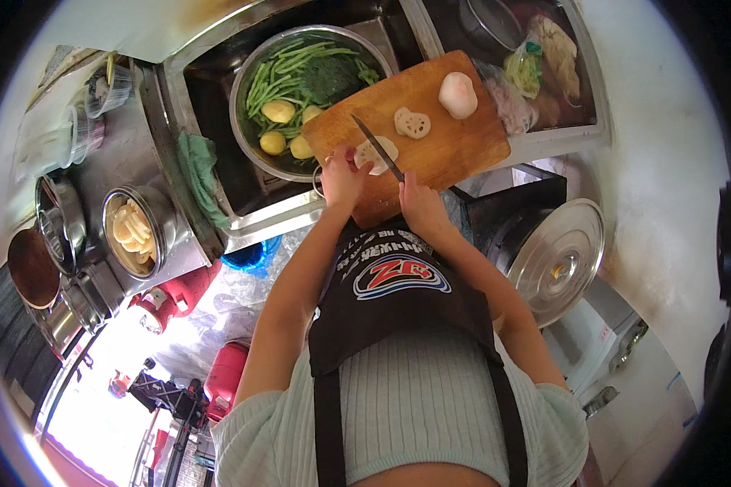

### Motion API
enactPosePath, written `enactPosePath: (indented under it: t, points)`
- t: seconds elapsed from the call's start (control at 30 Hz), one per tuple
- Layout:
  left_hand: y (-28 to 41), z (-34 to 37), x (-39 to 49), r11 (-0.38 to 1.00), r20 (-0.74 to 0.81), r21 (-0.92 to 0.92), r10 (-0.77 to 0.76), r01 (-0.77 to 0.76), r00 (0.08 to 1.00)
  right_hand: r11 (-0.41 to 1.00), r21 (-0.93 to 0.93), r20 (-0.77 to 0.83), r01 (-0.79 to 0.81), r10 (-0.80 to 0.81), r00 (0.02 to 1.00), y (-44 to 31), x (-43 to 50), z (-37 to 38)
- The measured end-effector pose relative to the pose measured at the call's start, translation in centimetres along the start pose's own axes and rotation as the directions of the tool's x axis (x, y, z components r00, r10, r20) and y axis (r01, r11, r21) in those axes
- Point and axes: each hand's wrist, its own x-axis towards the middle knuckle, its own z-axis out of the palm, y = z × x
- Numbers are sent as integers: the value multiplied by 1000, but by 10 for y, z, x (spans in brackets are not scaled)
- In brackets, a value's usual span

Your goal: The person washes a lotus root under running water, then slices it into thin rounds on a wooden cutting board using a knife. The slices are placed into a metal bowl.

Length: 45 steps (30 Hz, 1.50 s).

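My right hand grips the handle of a kitchen knife, its blade pointing up and left across a cut piece of lotus root. My left hand holds the left side of that piece, fingers bent against it. Both hands work over a wooden cutting board that lies slanted across the sink edge. Further up the board are lotus root slices showing their holes, partly overlapping. A whole pale peeled piece of lotus root rests near the upper right corner.
A steel basin with green beans, a dark leafy vegetable and peeled potatoes sits in the sink, partly under the board. A green cloth drapes the sink's left edge. Left stands a pot of pale cut pieces; a large lid is at right.
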Motion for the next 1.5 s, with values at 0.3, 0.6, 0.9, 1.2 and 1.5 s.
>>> enactPosePath:
  t: [0.3,0.6,0.9,1.2,1.5]
  points:
    - [-2,3,2,984,110,96,-158,148,981,998,56,-105,36,-30,994,5,8,30]
    - [-6,-10,14,999,331,21,35,-45,943,984,175,-114,-27,48,992,35,15,14]
    - [17,5,57,843,522,227,317,-487,792,994,71,-140,-79,89,986,95,9,-34]
    - [9,9,65,916,453,-85,387,-393,803,946,306,-171,-106,164,971,104,7,-13]
    - [39,38,62,723,374,48,627,-689,684,931,366,-134,6,46,990,93,-7,-12]
